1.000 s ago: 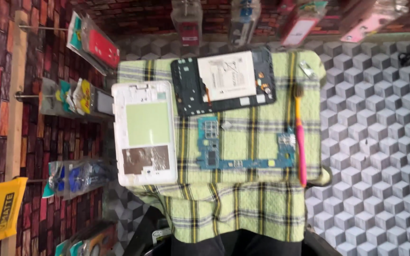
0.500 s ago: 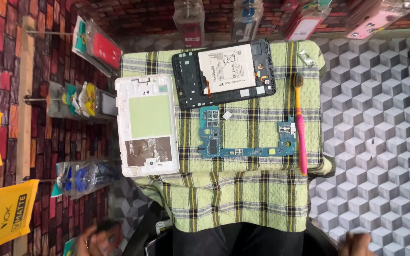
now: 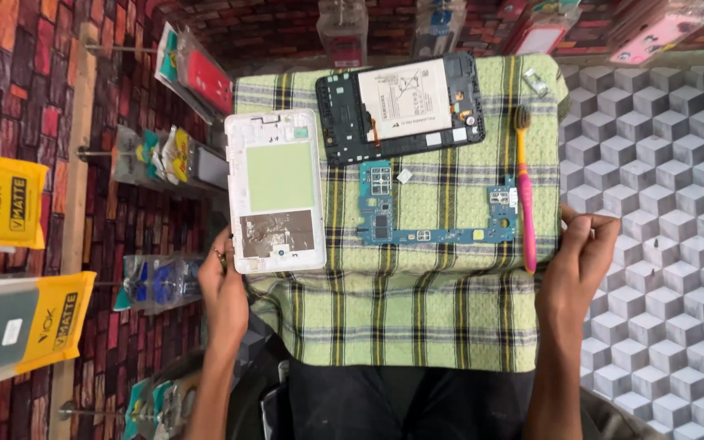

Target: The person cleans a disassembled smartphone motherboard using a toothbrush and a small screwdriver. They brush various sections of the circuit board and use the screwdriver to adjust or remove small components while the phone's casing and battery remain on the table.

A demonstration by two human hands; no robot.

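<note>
Both hands are now coming into view, unlike half a second ago. The left hand (image 3: pixel 223 281) is touching the white tablet back cover (image 3: pixel 276 192) at its 7 o'clock corner, fingers loosely curled. The right hand (image 3: pixel 582 253), half closed and holding nothing, is resting at the green checked cloth (image 3: pixel 401 318) edge, just beside the pink toothbrush (image 3: pixel 525 195).
</note>
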